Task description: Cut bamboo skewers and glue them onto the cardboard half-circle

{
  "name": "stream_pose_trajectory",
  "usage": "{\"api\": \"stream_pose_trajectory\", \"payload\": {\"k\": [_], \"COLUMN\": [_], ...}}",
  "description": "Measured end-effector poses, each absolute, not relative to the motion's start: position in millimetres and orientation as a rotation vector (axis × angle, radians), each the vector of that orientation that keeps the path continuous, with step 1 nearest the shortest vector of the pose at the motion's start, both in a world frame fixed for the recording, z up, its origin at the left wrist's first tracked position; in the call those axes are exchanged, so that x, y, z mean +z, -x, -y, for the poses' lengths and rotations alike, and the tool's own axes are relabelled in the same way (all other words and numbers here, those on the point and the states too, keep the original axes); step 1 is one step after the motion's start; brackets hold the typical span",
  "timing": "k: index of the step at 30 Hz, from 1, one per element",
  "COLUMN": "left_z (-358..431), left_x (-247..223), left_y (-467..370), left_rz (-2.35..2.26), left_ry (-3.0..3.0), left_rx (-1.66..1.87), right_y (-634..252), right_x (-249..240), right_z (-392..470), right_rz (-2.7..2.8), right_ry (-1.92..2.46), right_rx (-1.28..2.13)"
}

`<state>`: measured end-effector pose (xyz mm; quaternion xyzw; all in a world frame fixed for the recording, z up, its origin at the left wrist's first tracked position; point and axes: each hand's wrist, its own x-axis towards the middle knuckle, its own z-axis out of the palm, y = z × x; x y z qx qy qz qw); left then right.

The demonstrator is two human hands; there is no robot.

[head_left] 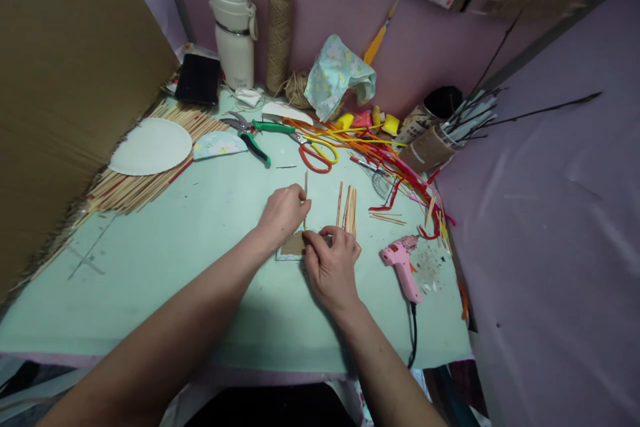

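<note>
My left hand (284,212) is closed in a pinch on a thin wooden stick (307,178), which stands up past the fingertips. Its lower end meets a small cardboard piece (291,247) with a pale blue edge, flat on the table. My right hand (334,265) has its thumb and forefinger closed at that lower end, hiding the right part of the cardboard. Just beyond the right knuckles lie several cut sticks (352,203) side by side, and a reddish stick (340,202) sits slightly apart from them.
A pink glue gun (404,272) with a black cord lies at right. Behind are scissors (317,155), green-handled pruning shears (256,147) and colourful pipe cleaners (370,150). Long sticks (133,190) under a white paper plate (150,147) are at left. A white bottle (234,47) and a twine roll (279,40) stand behind.
</note>
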<state>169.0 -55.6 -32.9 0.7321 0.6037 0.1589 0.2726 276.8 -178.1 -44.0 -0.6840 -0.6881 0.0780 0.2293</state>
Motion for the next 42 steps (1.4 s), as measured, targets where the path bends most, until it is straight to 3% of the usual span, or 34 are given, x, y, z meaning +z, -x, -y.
{"api": "stream_pose_trajectory", "payload": {"k": [13,42], "left_z": [55.2,55.0], "left_x": [-34.7,-34.7], "left_y": [-168.6,-161.8], "left_rz": [-1.628,-1.624], "left_ry": [-1.968,-1.879], "left_rx": [0.427,0.532], "right_y": [-281.6,-276.8], "right_x": [-51.7,-46.2], "right_z": [183.8,179.8], "right_rz": [1.723,1.853], "right_ry": [1.713,1.856], "right_rx": [0.209,0.273]}}
